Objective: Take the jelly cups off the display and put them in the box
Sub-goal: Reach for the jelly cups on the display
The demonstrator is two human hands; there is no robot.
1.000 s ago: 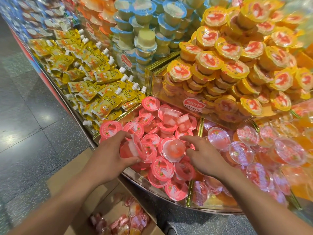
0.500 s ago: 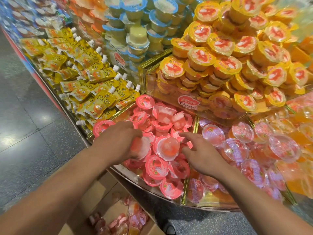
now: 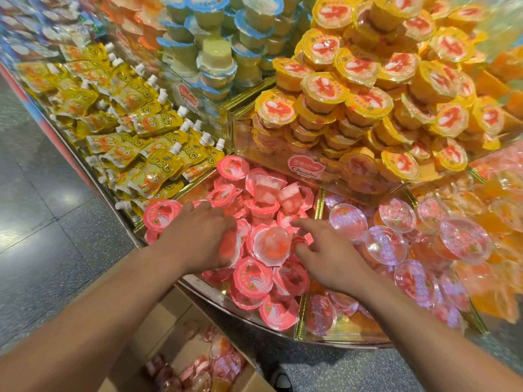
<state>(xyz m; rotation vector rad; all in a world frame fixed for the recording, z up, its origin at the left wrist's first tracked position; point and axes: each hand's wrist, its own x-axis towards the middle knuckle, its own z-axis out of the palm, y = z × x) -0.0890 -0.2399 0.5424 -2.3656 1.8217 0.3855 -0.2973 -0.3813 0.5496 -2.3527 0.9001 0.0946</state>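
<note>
Pink-lidded jelly cups fill a compartment at the front of the display. My left hand lies over the left of this pile, and its fingers curl round one pink jelly cup. My right hand rests on the right of the pile with fingers stretched out, touching cups and holding none. One upturned pink cup lies between my hands. The cardboard box stands on the floor below the display, with several jelly cups in it.
Clear-lidded cups fill the compartment to the right. Yellow-lidded cups are stacked high behind, with blue-lidded cups and yellow spout pouches to the left. Grey tiled floor lies left of the box.
My left hand has turned palm-down over the pile, still gripping the pink cup. My right hand has spread its fingers a little and stayed over the same cups.
</note>
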